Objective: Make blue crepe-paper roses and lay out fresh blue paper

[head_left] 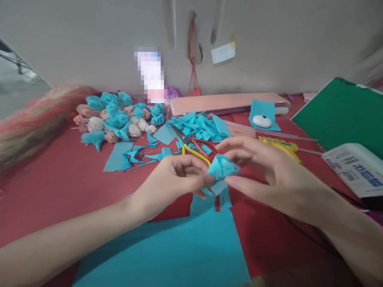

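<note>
A small folded piece of blue crepe paper point(222, 168) is pinched between the thumb and fingers of my left hand point(182, 173). Around its right side curves my right hand point(263, 171), fingers and thumb spread apart; the thumb tip is at the paper's edge, and I cannot tell whether it touches. Just behind my hands lie scissors point(191, 143) with red and yellow handles, blades pointing away to the left. Below the hands are smaller blue paper pieces point(203, 204) and a large blue crepe sheet point(167, 251), partly under my left forearm.
Blue, pink and white paper roses point(116, 117) are heaped at back left. Blue scraps point(197, 125) lie in the middle, before a pink packet point(227, 103). At right are a yellow glue gun point(281, 147), a white box point(353, 171) and a green board point(344, 111).
</note>
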### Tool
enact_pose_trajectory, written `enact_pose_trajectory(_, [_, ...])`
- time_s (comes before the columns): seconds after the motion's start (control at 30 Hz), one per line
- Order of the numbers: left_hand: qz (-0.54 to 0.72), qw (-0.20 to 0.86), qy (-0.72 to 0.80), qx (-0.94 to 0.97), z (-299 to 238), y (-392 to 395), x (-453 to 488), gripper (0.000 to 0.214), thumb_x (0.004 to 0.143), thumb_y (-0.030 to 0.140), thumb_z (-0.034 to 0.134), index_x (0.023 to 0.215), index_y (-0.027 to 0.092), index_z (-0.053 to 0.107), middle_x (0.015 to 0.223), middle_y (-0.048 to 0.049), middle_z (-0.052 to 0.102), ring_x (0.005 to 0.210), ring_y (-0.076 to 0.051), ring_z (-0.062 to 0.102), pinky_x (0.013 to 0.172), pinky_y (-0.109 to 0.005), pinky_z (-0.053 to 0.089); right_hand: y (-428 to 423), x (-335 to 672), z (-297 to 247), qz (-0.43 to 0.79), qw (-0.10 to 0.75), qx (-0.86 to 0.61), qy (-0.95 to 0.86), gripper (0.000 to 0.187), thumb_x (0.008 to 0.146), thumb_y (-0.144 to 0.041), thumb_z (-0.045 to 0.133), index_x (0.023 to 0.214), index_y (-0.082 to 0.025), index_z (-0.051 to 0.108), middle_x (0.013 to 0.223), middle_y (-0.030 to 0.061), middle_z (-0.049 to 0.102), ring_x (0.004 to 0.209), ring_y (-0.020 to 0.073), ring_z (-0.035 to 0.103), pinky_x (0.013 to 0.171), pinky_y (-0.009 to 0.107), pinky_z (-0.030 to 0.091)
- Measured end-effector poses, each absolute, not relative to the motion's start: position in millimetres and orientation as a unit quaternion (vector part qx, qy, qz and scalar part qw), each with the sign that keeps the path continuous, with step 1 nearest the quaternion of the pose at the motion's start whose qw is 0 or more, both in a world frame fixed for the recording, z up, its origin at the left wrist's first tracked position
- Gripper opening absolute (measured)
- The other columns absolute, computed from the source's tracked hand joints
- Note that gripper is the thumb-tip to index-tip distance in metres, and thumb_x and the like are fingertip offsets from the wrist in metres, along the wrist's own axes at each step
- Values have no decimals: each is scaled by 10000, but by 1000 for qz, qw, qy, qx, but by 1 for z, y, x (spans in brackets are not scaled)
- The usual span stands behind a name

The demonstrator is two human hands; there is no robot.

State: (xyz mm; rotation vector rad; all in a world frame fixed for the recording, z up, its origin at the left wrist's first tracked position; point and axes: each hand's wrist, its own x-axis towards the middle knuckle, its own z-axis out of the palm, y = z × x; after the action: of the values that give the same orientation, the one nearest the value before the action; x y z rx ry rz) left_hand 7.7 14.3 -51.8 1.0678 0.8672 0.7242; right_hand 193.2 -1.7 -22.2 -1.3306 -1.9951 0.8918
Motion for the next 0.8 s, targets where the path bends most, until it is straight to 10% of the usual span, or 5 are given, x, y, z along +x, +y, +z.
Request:
enact_pose_trajectory(0.17, [360,712,383,466,-54,15,8,108,717,157,663,627,154,602,532,78,606,503,-49,619,542,-120,536,7,212,-8,175,370,-541,-734,135,798,-290,539,915,-244,587,841,-32,642,782,95,603,661,157,468])
enact_pose_trajectory(0.3, [373,700,395,463,-58,18,9,120,719,163,664,620,158,596,526,79,611,510,-49,628,529,-96,521,21,241,-17,-55,196,-718,-666,76,803,-248,546,823,-199,600,867,2,644,813,121,595,728,214,445])
enact_pose_trajectory(0.53, [379,678,437,453,-77,23,10,144,670,216,707,611,160,588,527,77,590,509,-49,609,528,-97,510,47,309,-73,-29,-34,-828,-559,260,849,-297,527,1045,-126,543,1061,78,565,934,193,562,791,398,472])
enact_pose_trajectory(0.8, [378,680,451,438,-85,26,14,164,665,217,706,598,154,571,535,75,570,500,-42,568,540,-122,522,47,331,-73,103,-74,-855,-502,258,859,-294,516,1071,-149,536,1073,70,564,923,183,570,782,381,483])
